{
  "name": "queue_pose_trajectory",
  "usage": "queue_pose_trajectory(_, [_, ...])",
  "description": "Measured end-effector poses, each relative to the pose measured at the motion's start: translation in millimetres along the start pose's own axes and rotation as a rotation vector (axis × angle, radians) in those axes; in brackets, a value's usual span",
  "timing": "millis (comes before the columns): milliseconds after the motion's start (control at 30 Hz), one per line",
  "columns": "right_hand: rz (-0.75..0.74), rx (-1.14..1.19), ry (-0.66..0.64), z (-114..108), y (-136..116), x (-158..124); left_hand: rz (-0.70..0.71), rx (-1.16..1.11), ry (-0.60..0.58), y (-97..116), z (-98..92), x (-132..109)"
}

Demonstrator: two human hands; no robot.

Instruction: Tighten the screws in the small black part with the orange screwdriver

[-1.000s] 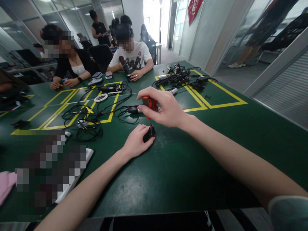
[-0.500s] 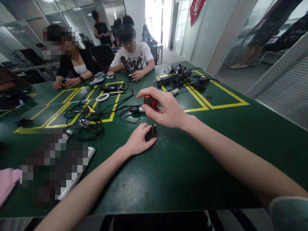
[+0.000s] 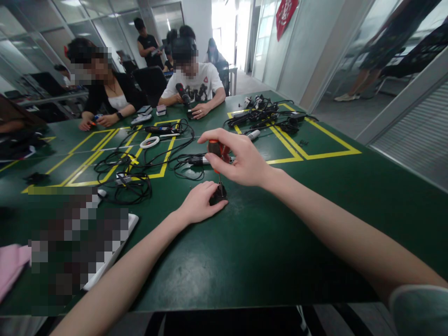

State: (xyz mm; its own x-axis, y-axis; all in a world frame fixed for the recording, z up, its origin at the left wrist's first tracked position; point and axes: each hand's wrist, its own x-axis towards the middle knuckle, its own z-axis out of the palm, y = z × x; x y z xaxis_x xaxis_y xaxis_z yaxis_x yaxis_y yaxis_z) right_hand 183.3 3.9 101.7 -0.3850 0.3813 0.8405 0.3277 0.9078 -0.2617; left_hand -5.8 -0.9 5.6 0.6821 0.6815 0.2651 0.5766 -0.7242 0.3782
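Screwdriver (image 3: 214, 148), orange-and-black: right hand (image 3: 245, 158) is gripping it upright; left hand (image 3: 198, 203) is grasping small black part (image 3: 219, 196) beneath, well in from near edge of table (image 3: 273, 261)

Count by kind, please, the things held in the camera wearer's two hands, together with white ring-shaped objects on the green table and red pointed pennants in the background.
Screwdriver with orange-and-dark handle, in the right hand: 1
Small black part, in the left hand: 1
White ring-shaped object: 1
Red pointed pennant: 1
Total: 4
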Motion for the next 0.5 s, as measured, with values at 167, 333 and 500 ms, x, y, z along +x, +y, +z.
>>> queue_pose_trajectory(167, [-0.005,0.016,-0.018,-0.5,-0.9,1.3,0.013,0.109,-0.018,0.3,0.3,0.9])
queue_pose_trajectory(333, [-0.017,0.017,-0.019,-0.5,-0.5,1.2,0.028,0.108,-0.043,-1.3,0.6,1.1])
queue_pose_trajectory(500, [-0.016,0.018,-0.004,-0.4,-0.8,1.3,0.025,-0.163,-0.014,-5.9,-5.8,-2.5])
